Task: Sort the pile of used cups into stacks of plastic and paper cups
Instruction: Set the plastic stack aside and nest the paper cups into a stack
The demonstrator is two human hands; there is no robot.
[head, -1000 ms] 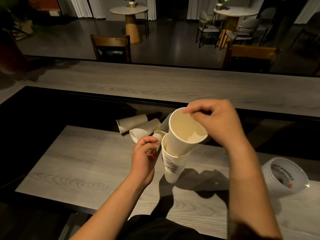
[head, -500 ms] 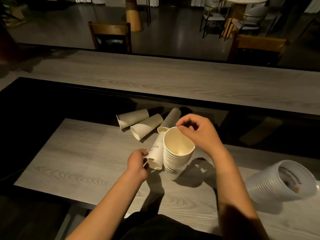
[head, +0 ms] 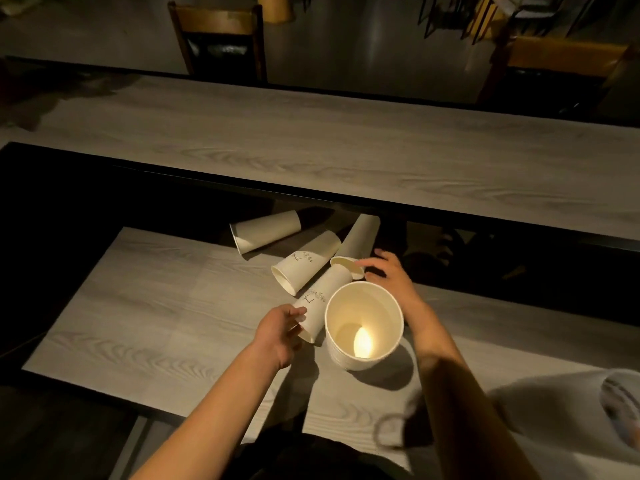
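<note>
A stack of nested paper cups (head: 363, 355) stands upright on the near grey tabletop (head: 138, 323). Just left of it lies a paper cup with handwriting (head: 323, 296); my left hand (head: 278, 336) grips its rim end. My right hand (head: 389, 277) is past the stack with fingers spread, fingertips touching the rim of another lying paper cup (head: 362, 237). Two more paper cups lie on their sides further left, one (head: 304, 266) with writing and one (head: 266, 232) plain. A blurred stack of clear plastic cups (head: 620, 407) lies at the far right edge.
A dark gap and black rail (head: 311, 192) separate this tabletop from a longer grey counter (head: 311, 133) behind. Wooden chairs (head: 218, 36) stand beyond it. The tabletop's left edge drops into a dark area.
My right hand pushed a paper cup down into the stack, let go, and moved back to the lying cups. My left hand stayed by the handwritten cup. The view tilted downward.
</note>
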